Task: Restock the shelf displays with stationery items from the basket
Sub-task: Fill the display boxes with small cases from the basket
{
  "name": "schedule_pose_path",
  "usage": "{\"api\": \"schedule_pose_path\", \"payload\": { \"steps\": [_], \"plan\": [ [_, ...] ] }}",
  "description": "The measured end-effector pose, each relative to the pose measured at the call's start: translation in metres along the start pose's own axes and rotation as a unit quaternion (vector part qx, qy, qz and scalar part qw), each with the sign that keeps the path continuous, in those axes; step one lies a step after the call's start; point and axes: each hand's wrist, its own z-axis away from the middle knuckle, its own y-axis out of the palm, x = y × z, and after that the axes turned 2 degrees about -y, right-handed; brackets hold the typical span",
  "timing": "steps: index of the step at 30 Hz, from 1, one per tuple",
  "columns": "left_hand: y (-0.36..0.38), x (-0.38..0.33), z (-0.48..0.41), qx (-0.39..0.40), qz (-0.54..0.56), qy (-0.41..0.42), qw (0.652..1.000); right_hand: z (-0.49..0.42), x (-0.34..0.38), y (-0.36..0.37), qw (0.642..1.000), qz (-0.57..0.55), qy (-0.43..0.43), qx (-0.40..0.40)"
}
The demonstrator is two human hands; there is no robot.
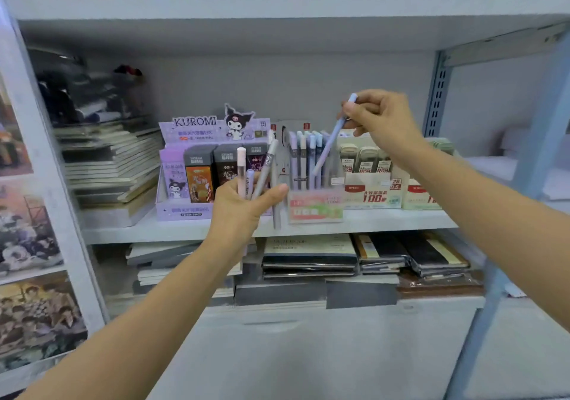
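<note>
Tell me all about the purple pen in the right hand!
The lilac pen is slim, plain and plastic-looking. The right hand pinches its upper end with curled fingers. It leans, lower tip down by the upright pens in the clear holder on the shelf.

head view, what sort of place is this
Probably a stationery shop: a Kuromi display box, a clear stand of pastel pens and stacked notebooks fill white shelves.
</note>
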Motion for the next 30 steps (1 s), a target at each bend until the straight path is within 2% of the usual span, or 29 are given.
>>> {"api": "schedule_pose_path", "payload": {
  "steps": [8,18,23,26,30],
  "plan": [
    [0.012,0.002,-0.029,0.032,0.048,0.003,0.998,-0.011,-0.040,0.007,0.995,0.079,0.018,0.054],
    [0.022,0.014,-0.036,0.039,0.072,-0.037,0.996,-0.014,-0.045,0.009,0.992,0.051,0.013,0.115],
    [0.022,0.013,-0.036,0.042,0.085,-0.046,0.994,-0.015,-0.037,0.015,0.993,0.092,-0.011,0.075],
    [0.022,0.009,-0.034,0.050,0.121,-0.064,0.989,-0.013,-0.040,0.021,0.980,0.185,-0.044,0.062],
    [0.022,0.007,-0.031,0.062,0.135,-0.082,0.985,-0.007,-0.038,0.029,0.970,0.229,-0.025,0.071]
  ]
}}
